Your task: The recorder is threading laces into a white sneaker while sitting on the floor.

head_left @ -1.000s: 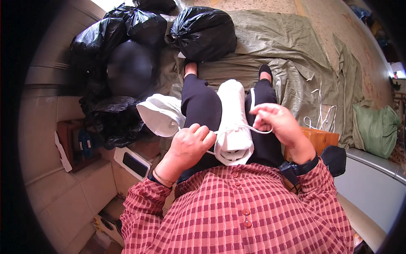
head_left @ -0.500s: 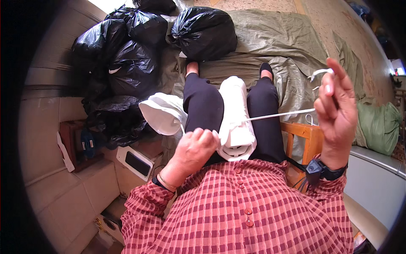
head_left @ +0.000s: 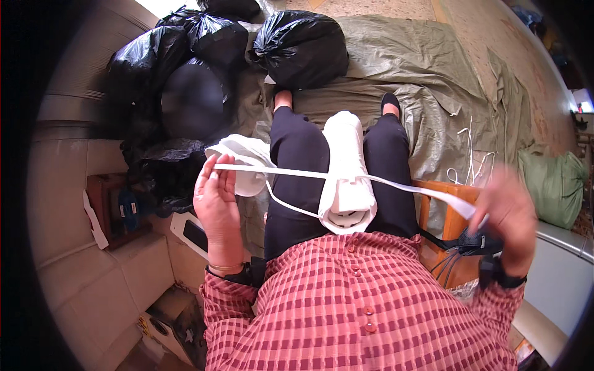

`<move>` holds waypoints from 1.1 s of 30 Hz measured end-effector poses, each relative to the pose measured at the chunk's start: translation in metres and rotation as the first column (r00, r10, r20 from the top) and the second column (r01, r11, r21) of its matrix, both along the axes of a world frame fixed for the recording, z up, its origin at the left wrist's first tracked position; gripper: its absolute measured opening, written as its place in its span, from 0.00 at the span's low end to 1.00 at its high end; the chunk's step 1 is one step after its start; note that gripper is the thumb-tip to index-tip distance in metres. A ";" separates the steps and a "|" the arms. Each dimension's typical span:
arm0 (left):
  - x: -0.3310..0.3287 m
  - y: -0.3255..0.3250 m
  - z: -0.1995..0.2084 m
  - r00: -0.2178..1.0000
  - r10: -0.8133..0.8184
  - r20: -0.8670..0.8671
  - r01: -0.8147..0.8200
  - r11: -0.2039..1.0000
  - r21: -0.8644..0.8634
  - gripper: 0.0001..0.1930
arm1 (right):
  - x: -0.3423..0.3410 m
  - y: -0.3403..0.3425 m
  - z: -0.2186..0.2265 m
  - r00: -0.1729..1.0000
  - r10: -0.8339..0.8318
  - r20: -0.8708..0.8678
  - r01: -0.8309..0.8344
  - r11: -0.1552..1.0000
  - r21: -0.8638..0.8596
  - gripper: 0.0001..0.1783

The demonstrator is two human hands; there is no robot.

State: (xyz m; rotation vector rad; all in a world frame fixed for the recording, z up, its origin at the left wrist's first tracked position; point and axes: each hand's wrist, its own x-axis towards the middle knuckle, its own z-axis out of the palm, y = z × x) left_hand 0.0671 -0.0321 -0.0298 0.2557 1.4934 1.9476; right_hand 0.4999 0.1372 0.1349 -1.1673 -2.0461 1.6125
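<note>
Between my thighs lies a long white padded-looking piece, rounded at its far end, with a dark-slotted opening at the near end; its exact kind I cannot tell. A flat white lace crosses it. My left hand, raised by my left knee, pinches one stretch of the lace between thumb and fingers. Out to the right, my right hand is smeared by motion, with the lace's other stretch running into its fingers. Soft white pieces sit beside my left thigh, partly behind my left hand, with a thin cord looping from them.
Black plastic bags are piled ahead and to the left. A wooden chair or stool stands at my right, with loose white laces beyond it. Further right are a green sack and a pale box-like surface. Greenish sheeting covers the floor.
My left hand has risen and moved left, drawing out a stretch of lace. My right hand has dropped lower and slightly outward. The white piece between my thighs has stayed put.
</note>
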 end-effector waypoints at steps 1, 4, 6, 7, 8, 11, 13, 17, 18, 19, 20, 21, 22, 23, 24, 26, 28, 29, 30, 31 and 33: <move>-0.007 0.002 0.000 0.960 0.035 0.280 -0.067 0.992 0.106 0.15 | -0.003 -0.014 -0.004 1.000 -0.012 0.008 0.012 1.000 0.005 0.25; -0.046 -0.026 -0.025 0.891 0.031 0.452 -0.108 0.983 0.146 0.16 | -0.008 -0.049 -0.032 0.486 0.653 0.581 -0.511 0.751 -0.417 0.18; -0.057 -0.036 -0.022 0.834 -0.014 0.552 -0.084 0.985 0.151 0.14 | 0.017 -0.051 -0.049 0.313 0.200 0.928 -0.605 0.795 0.032 0.13; -0.059 -0.042 -0.024 0.833 -0.017 0.553 -0.083 0.985 0.155 0.14 | 0.022 -0.041 -0.054 0.624 -0.033 0.780 -0.444 0.807 0.390 0.15; -0.063 -0.054 -0.026 0.823 -0.074 0.563 -0.022 0.987 0.161 0.13 | 0.018 -0.027 -0.051 0.654 -0.063 0.754 -0.353 0.856 0.378 0.14; -0.076 -0.078 -0.038 0.776 -0.021 0.631 0.006 1.000 0.026 0.11 | 0.015 0.003 -0.048 0.959 0.035 0.281 0.010 0.987 -0.157 0.13; -0.081 -0.099 -0.045 0.807 0.129 0.576 -0.106 0.992 -0.074 0.12 | 0.026 0.018 -0.032 0.986 -0.006 0.165 0.063 0.937 -0.344 0.12; -0.117 -0.118 -0.045 0.633 0.305 0.712 -0.406 0.913 -0.029 0.07 | 0.099 0.055 -0.047 0.814 -0.494 -0.306 0.480 0.868 -0.126 0.14; -0.118 -0.116 -0.032 0.725 0.128 0.676 -0.254 0.963 0.091 0.07 | 0.099 0.065 -0.047 0.715 -0.543 -0.441 0.529 0.832 -0.167 0.14; -0.120 -0.108 -0.021 0.683 0.284 0.673 -0.353 0.935 -0.037 0.07 | 0.095 0.071 -0.053 0.714 -0.547 -0.438 0.535 0.829 -0.163 0.14; -0.124 -0.104 -0.018 0.709 0.287 0.644 -0.343 0.939 -0.041 0.08 | 0.080 0.075 -0.065 0.772 -0.522 -0.363 0.537 0.841 -0.065 0.13; -0.128 -0.099 -0.017 0.732 0.288 0.617 -0.332 0.942 -0.046 0.08 | 0.062 0.074 -0.070 0.821 -0.499 -0.278 0.528 0.848 0.037 0.13; -0.128 -0.092 -0.015 0.734 0.292 0.613 -0.337 0.940 -0.045 0.08 | 0.039 0.069 -0.072 0.850 -0.513 -0.123 0.527 0.826 0.197 0.12; -0.121 -0.084 -0.012 0.898 0.033 0.438 -0.082 0.992 0.092 0.08 | 0.019 0.062 -0.079 0.874 -0.476 -0.096 0.485 0.850 0.205 0.11; -0.109 -0.073 -0.009 0.947 -0.236 0.217 0.203 0.965 0.164 0.09 | -0.001 0.051 -0.086 0.896 -0.439 -0.065 0.443 0.872 0.211 0.11; -0.026 -0.020 0.015 0.975 -0.177 -0.136 0.161 0.980 -0.118 0.09 | -0.041 0.020 -0.092 0.992 -0.125 0.020 0.120 0.979 0.165 0.10; 0.035 -0.002 0.029 0.861 -0.491 -0.129 0.443 0.851 -0.282 0.07 | -0.073 -0.012 -0.097 0.999 -0.014 0.042 0.009 0.994 0.113 0.06; 0.056 -0.003 0.016 0.791 -0.592 -0.155 0.560 0.803 -0.205 0.08 | -0.077 -0.020 -0.110 0.999 0.034 0.041 -0.039 0.992 0.121 0.05; 0.075 -0.004 0.008 0.751 -0.631 -0.195 0.571 0.769 -0.289 0.08 | -0.086 -0.027 -0.119 0.999 0.030 0.040 -0.036 0.985 0.166 0.05; 0.087 0.003 0.007 0.669 -0.652 -0.357 0.544 0.757 -0.361 0.06 | -0.093 -0.032 -0.124 0.999 0.015 0.045 -0.025 0.977 0.212 0.06; 0.094 0.021 -0.003 0.384 -0.580 -0.718 0.448 0.798 -0.404 0.06 | -0.096 -0.035 -0.129 0.997 -0.003 0.080 -0.015 0.974 0.225 0.06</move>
